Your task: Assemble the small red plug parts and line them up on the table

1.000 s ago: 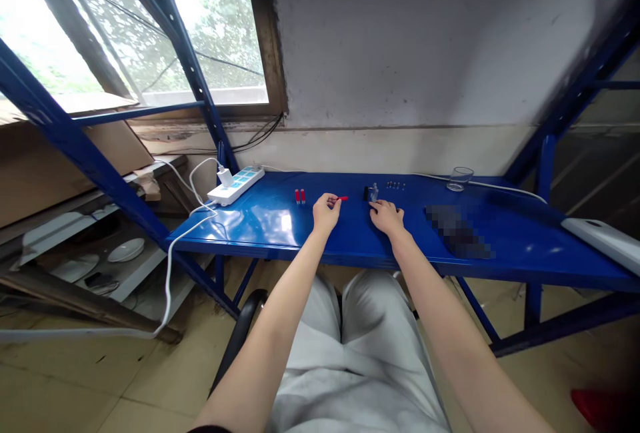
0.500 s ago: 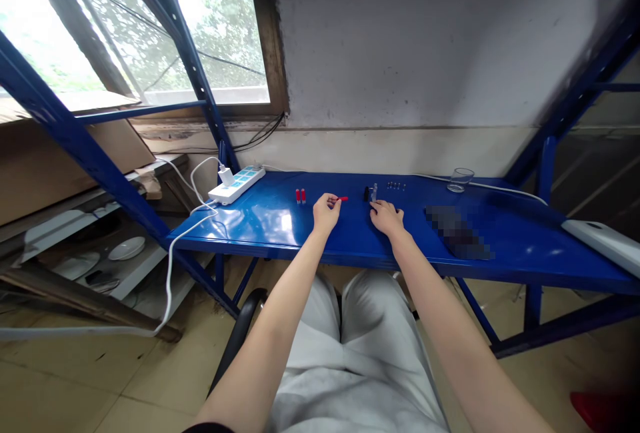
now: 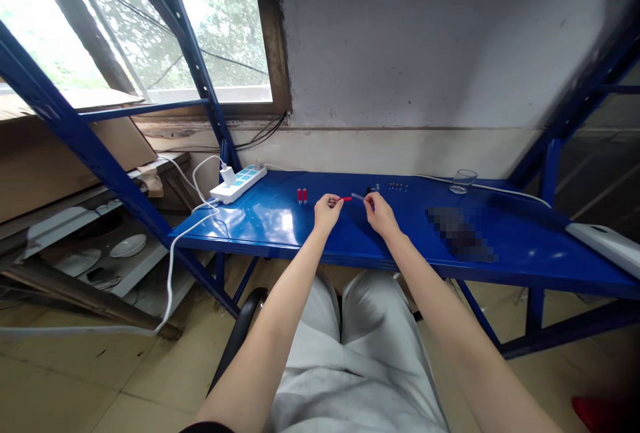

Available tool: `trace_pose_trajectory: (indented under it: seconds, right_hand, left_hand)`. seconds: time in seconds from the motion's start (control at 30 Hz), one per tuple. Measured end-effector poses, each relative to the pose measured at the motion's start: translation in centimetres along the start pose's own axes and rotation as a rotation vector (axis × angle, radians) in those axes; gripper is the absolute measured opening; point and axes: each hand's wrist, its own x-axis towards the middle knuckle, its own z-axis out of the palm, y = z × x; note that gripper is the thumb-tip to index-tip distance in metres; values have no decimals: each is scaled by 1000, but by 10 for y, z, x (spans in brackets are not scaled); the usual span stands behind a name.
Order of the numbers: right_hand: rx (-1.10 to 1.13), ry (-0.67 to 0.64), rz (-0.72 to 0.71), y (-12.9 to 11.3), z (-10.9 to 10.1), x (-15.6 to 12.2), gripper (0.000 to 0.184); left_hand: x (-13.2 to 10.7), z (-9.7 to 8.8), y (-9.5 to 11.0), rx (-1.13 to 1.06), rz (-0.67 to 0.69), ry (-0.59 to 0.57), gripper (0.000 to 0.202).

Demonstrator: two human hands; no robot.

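Pinched in my left hand (image 3: 327,211) is a thin red stick-like piece (image 3: 347,199), its end pointing to the right. My right hand (image 3: 383,215) pinches a slim translucent tube (image 3: 357,196), whose left end faces the red piece. The two ends are very close; I cannot tell if they touch. Left of my left hand stand two small red cylinders (image 3: 302,194) with pale lower ends, side by side. Just behind my right hand is a small black object (image 3: 370,190), partly hidden, with a small clear piece (image 3: 377,187) beside it.
Several tiny metallic pieces (image 3: 399,186) sit in a row on the blue table (image 3: 250,223). A clear glass (image 3: 463,182) stands at the back right, near a blurred dark item (image 3: 460,234). At the left lies a white power strip (image 3: 239,183) with cables.
My right hand has picked up the translucent tube from beside the black object and brought it left, up to the red piece. My left hand keeps its hold, almost still.
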Motion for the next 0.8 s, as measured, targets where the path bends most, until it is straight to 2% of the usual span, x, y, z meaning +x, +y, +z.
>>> trace_pose_trajectory:
  seconds: [0.13, 0.4, 0.6, 0.73, 0.8]
  right_hand:
    - [60, 9, 66, 0, -1, -1, 24]
    - [110, -2, 12, 0, 0, -1, 24]
    - [147, -4, 23, 0, 0, -1, 24]
    - [167, 37, -38, 1, 1, -2, 27]
    - [165, 57, -63, 2, 3, -2, 27]
  left_hand:
    - [2, 1, -7, -87, -41, -9, 13]
    - [4, 3, -12, -156, -82, 5, 15]
    - [2, -1, -8, -165, -130, 8, 15]
    - [0, -2, -1, -218, -196, -43, 22]
    - [-1, -1, 4, -230, -212, -108, 23]
